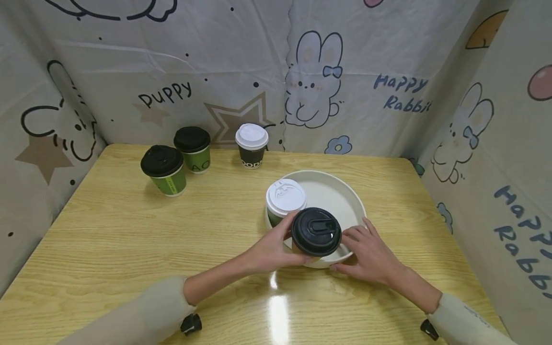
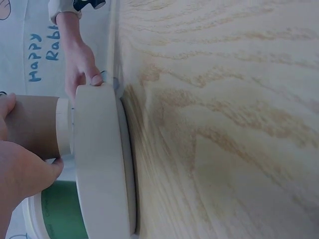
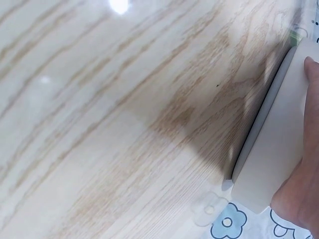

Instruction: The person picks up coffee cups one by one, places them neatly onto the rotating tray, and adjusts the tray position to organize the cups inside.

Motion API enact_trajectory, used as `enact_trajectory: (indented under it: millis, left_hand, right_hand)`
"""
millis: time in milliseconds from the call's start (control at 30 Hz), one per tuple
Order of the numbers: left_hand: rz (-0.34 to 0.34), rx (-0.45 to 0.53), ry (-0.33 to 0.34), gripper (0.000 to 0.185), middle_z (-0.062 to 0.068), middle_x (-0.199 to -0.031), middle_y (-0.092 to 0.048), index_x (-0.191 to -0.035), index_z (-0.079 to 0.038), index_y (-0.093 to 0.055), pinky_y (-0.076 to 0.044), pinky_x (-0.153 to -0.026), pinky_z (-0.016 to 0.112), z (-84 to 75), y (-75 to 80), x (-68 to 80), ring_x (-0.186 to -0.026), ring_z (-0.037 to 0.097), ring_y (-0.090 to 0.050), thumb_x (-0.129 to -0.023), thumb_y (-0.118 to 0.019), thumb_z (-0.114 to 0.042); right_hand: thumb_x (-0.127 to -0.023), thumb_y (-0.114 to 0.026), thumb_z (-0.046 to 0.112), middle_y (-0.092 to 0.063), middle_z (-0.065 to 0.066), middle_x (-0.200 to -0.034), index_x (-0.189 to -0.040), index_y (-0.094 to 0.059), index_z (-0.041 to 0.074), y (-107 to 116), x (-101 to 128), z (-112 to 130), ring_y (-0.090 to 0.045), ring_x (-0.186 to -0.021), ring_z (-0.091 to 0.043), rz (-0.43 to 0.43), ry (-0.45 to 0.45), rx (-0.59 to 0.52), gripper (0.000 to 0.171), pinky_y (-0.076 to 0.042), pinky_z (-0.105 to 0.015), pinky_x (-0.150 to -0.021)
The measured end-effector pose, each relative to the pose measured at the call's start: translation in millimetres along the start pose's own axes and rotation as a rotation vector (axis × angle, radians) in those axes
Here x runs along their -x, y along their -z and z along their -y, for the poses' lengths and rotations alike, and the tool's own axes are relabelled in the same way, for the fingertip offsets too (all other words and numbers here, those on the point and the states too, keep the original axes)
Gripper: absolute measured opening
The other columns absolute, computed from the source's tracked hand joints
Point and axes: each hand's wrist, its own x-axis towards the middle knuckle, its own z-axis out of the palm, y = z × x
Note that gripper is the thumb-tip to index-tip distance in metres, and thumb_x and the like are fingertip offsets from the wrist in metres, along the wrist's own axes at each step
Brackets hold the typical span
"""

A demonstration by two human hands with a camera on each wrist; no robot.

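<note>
The left hand (image 1: 271, 249) grips a brown paper cup with a black lid (image 1: 316, 231) at the six o'clock edge of the white round tray (image 1: 345, 191). The right hand (image 1: 371, 254) rests relaxed fingers on the tray's rim at four o'clock.

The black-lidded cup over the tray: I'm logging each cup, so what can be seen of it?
The black-lidded cup is a paper cup with a plain brown wall, shown in the left wrist view, and a black plastic lid with a sip flap. It stands upright at the near inside edge of the round white tray, beside a white-lidded cup. The left hand grips its side.
</note>
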Motion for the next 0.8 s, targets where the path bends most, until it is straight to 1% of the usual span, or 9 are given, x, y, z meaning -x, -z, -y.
enact_trajectory:
  millis: [133, 267, 367, 467, 667, 800]
  left_hand:
    - [-0.013, 0.009, -0.004, 0.092, 0.007, -0.151, -0.044, -0.152, -0.010, -0.033, -0.034, -0.112, 0.036, 4.2, -4.5, -2.1, -0.137, 0.021, -0.042, -0.076, -0.085, -0.007]
    - [-0.028, 0.019, -0.014, 0.091, 0.003, -0.150, -0.044, -0.152, -0.013, -0.033, -0.033, -0.113, 0.036, 6.4, -7.9, -5.3, -0.138, 0.018, -0.040, -0.077, -0.085, -0.009]
    - [-0.042, 0.007, -0.011, 0.091, 0.001, -0.150, -0.044, -0.152, -0.015, -0.033, -0.032, -0.114, 0.036, 6.4, -10.7, -8.4, -0.138, 0.016, -0.039, -0.077, -0.085, -0.011]
    - [-0.058, -0.004, -0.018, 0.092, 0.001, -0.150, -0.045, -0.152, -0.013, -0.033, -0.032, -0.114, 0.035, 6.8, -13.6, -10.6, -0.138, 0.016, -0.039, -0.077, -0.085, -0.010]
    - [-0.068, -0.012, -0.038, 0.093, 0.001, -0.149, -0.046, -0.153, -0.014, -0.032, -0.031, -0.115, 0.036, 8.9, -17.8, -11.6, -0.138, 0.016, -0.040, -0.077, -0.084, -0.005]
    - [-0.070, -0.013, -0.025, 0.093, -0.003, -0.149, -0.046, -0.153, -0.017, -0.032, -0.030, -0.115, 0.035, 11.4, -19.7, -11.9, -0.139, 0.013, -0.039, -0.077, -0.084, -0.003]
  right_hand:
    - [-0.079, -0.066, 0.074, -0.066, 0.000, -0.112, -0.123, -0.068, 0.014, 0, 0, 0, -0.055, -0.114, -0.024, 0.005, -0.003, 0.001, 0.074, -0.016, -0.061, -0.115]
    - [-0.079, -0.066, 0.073, -0.066, 0.000, -0.115, -0.129, -0.066, 0.014, 1, 0, 1, -0.054, -0.116, -0.025, 0.011, -0.008, 0.000, 0.077, -0.015, -0.061, -0.115]
    - [-0.080, -0.066, 0.073, -0.066, -0.002, -0.119, -0.133, -0.063, 0.014, 1, 1, 1, -0.054, -0.117, -0.026, 0.009, -0.007, 0.002, 0.080, -0.015, -0.062, -0.115]
    - [-0.080, -0.066, 0.073, -0.065, -0.003, -0.122, -0.136, -0.062, 0.013, 1, 1, 0, -0.054, -0.117, -0.026, 0.007, -0.005, 0.003, 0.082, -0.015, -0.062, -0.115]
    - [-0.079, -0.067, 0.073, -0.065, -0.005, -0.123, -0.137, -0.060, 0.012, 1, 1, 0, -0.054, -0.117, -0.026, 0.006, -0.006, 0.005, 0.085, -0.015, -0.062, -0.115]
    - [-0.078, -0.067, 0.073, -0.065, -0.004, -0.121, -0.134, -0.063, 0.011, 0, 1, 0, -0.054, -0.117, -0.026, 0.010, -0.013, 0.006, 0.083, -0.014, -0.062, -0.116]
